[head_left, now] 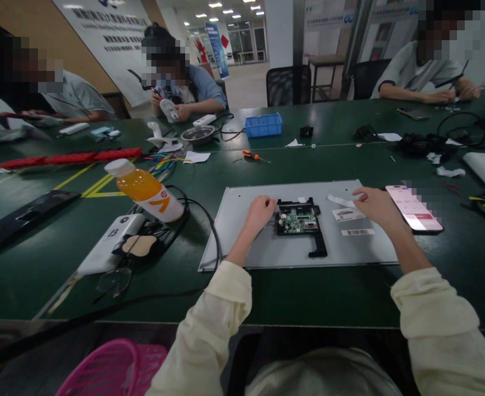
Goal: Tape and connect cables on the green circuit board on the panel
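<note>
A flat grey-white panel [242,220] lies on the table before me, bearing a black bracket [319,245] with a green circuit board [298,223] in it. My left hand [261,212] is at the bracket's upper left corner, its fingers curled together; what they hold, if anything, is hidden. Over the panel's right part, my right hand [372,203] has thumb and fingers closed at the end of a white strip [339,201]. Below that strip are a white label [348,214] and a barcode sticker [358,232]. Right of the panel lies a lit phone [415,209].
To the left stand an orange drink bottle [145,190], a white power bank [113,242] and glasses [114,281], with black cables nearby. Beyond the panel are an orange screwdriver [253,156], a blue basket [263,125] and a metal bowl [198,135]. Several people sit around the table.
</note>
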Demonstrator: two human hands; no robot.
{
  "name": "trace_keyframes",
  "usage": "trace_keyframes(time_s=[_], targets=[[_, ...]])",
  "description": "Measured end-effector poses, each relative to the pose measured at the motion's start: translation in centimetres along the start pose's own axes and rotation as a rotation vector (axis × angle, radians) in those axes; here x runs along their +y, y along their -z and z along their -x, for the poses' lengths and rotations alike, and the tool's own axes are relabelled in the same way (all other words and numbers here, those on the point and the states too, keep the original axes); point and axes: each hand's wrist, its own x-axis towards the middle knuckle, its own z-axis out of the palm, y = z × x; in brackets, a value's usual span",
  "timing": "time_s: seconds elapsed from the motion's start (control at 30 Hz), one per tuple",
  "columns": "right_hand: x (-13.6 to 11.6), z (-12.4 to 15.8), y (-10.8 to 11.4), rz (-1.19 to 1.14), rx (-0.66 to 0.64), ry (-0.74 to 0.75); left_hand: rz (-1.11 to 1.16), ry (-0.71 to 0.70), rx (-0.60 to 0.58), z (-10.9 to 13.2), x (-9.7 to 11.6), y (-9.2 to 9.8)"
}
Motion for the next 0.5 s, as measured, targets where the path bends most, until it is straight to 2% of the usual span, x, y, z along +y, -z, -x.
trace_keyframes(time_s=[0.1, 0.23, 0.33, 0.4, 0.5], targets=[[-0.6, 0.1, 0.6, -0.218, 0.052, -0.028, 0.050, 0.025, 0.022, 0.0, -0.1, 0.2], [-1.4, 0.6, 1.2, -0.663, -0.011, -0.042, 0.103, 0.043, 0.092, 0.0, 0.1, 0.7], [-2.1, 1.2, 1.7, -0.807, -0.185, -0.003, 0.123, 0.002, 0.191, 0.2, 0.7, 1.4], [-2.7, 1.7, 1.9, -0.796, -0.350, 0.031, 0.151, -0.049, 0.230, 0.5, 1.4, 2.0], [-3.8, 2.3, 2.0, -0.721, -0.579, 0.075, 0.206, -0.134, 0.223, 1.3, 2.8, 2.8]])
